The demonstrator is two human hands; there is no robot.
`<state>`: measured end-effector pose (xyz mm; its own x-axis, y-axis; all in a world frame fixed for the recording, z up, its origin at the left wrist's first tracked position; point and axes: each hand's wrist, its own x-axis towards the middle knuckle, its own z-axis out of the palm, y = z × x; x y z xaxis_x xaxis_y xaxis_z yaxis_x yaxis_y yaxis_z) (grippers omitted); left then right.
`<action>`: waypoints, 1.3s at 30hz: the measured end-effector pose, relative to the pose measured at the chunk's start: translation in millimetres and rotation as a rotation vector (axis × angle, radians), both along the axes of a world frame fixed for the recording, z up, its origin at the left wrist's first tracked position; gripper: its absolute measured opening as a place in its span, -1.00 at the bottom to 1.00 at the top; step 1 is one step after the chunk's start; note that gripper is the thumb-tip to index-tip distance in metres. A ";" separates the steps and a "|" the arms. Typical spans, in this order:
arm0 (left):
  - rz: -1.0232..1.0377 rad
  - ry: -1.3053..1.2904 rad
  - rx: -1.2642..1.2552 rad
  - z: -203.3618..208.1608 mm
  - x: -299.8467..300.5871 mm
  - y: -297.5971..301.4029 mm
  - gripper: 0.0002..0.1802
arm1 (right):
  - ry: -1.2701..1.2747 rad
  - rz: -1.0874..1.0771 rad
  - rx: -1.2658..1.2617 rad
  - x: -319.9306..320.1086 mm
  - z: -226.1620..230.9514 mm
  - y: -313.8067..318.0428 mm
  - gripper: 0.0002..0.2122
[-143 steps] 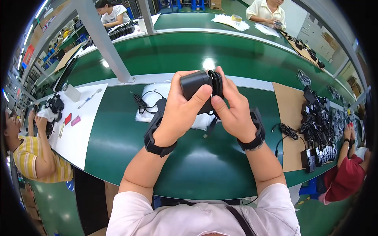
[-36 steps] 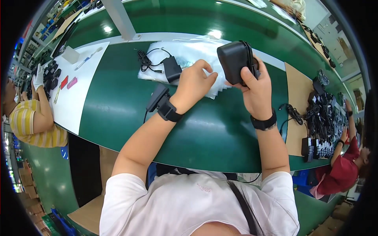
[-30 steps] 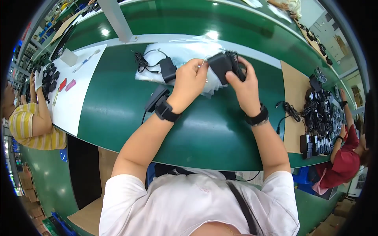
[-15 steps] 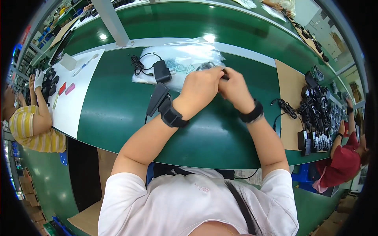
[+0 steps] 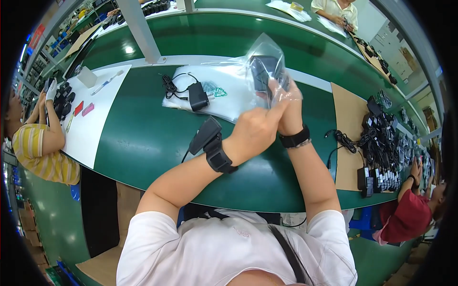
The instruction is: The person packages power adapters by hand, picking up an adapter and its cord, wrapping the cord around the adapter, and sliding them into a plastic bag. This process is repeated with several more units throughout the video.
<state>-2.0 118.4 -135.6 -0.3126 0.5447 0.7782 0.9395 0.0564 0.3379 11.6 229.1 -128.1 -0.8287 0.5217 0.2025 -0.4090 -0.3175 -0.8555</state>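
My right hand [image 5: 292, 102] grips a black power adapter [image 5: 264, 71], raised above the far part of the bench. A clear plastic bag [image 5: 262, 45] surrounds the adapter and covers part of my right fingers. My left hand [image 5: 257, 126] is closed at the near edge of the bag, its index finger stretched along it toward my right hand; its other fingers are curled and partly hidden. Left of my hands, another black adapter [image 5: 197, 97] with a coiled black cable [image 5: 170, 88] lies on a stack of clear plastic bags [image 5: 229, 105].
At right, a heap of black adapters and cables [image 5: 379, 138] covers a cardboard sheet [image 5: 346, 164]. A white sheet [image 5: 107, 97] at left bears a toothbrush [image 5: 107, 82] and small coloured items. A metal post [image 5: 138, 31] rises behind. Co-workers sit at both sides and across the bench.
My hands have lifted the adapter, which now shows inside the clear bag. My right hand has turned upward, and my left hand has moved lower beside it.
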 end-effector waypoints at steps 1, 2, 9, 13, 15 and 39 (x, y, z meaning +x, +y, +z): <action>0.006 0.001 0.002 -0.1 3.3 -0.8 -0.57 | 0.001 0.006 0.002 -1.5 0.7 -0.7 -0.52; -0.030 -0.026 -0.033 0.3 6.7 -0.7 -0.58 | -0.022 -0.155 0.198 -3.3 1.6 -1.2 -0.50; 0.415 0.113 0.250 49.7 -96.3 -15.7 -0.21 | -0.067 0.028 0.314 14.5 13.7 2.3 -0.51; -0.550 -1.083 0.013 27.9 -112.1 -14.4 -0.22 | -0.207 0.254 0.239 12.2 7.4 -7.2 -0.58; -0.652 -1.410 0.318 7.0 -88.4 1.7 -0.36 | -0.033 -0.092 0.430 10.2 -0.5 -15.2 -0.60; -0.685 -1.525 0.403 -17.6 -51.9 -54.3 -0.49 | -0.104 0.024 1.240 2.8 -41.7 -9.5 -0.63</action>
<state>-53.9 64.1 -153.2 -0.6547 0.7441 0.1333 -0.4036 -0.4932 0.7707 14.4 219.6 -169.8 -0.8770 0.0093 0.4804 -0.3271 0.7209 -0.6110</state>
